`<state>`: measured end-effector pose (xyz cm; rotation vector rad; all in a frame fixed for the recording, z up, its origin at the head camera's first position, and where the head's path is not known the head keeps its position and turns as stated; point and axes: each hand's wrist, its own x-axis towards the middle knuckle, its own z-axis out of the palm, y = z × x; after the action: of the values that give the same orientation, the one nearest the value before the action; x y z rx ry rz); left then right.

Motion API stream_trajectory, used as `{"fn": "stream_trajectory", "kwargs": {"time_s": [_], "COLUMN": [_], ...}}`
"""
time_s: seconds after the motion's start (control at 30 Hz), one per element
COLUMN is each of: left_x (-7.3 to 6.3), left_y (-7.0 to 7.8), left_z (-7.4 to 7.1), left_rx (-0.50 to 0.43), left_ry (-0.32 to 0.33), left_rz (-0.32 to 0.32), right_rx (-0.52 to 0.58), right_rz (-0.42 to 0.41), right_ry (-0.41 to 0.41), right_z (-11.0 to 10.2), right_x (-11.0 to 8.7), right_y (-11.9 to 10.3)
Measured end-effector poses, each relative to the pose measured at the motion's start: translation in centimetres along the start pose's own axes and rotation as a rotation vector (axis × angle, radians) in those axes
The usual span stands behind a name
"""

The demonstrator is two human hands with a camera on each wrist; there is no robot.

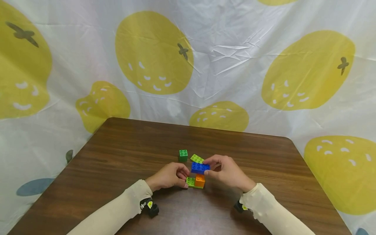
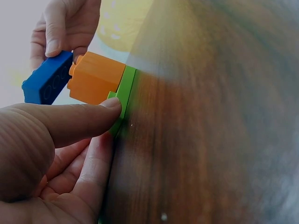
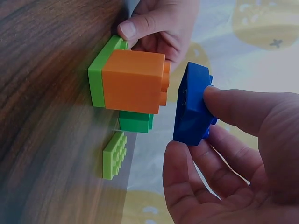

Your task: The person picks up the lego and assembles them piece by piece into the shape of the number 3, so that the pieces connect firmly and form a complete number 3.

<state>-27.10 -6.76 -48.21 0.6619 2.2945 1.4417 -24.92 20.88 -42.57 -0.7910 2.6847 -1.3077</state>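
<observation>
My right hand [image 1: 227, 171] pinches a long blue brick [image 1: 200, 168] by its right end, thumb on one side and fingers on the other. In the right wrist view that blue brick [image 3: 194, 103] hangs apart from the studs of an orange brick [image 3: 134, 80]. The orange block sits on the right half of a flat lime green plate [image 1: 190, 181] lying on the table. My left hand [image 1: 170, 177] pinches the left end of this plate between thumb [image 2: 111, 103] and fingers. Bare studs show on the plate's left half.
A dark green square brick [image 1: 183, 155] stands behind the hands on the brown wooden table [image 1: 141, 140]. Beside it lies a second flat yellow-green plate [image 1: 197, 158], close behind the blue brick. A white curtain with yellow fruit prints [image 1: 154, 52] hangs along the table's far edge.
</observation>
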Motion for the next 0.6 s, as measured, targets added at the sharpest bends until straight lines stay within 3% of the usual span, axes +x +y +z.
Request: {"fn": "stream_trajectory", "kwargs": {"time_s": [0.6], "left_x": [-0.1], "left_y": [0.3], "left_z": [0.0], "left_rx": [-0.013], "left_ry": [0.001], "left_rz": [-0.001], "right_rx": [0.025], "right_rz": [-0.022], "right_ry": [-0.024], "right_z": [1.3], "right_x": [-0.2], "right_y": [-0.2]}}
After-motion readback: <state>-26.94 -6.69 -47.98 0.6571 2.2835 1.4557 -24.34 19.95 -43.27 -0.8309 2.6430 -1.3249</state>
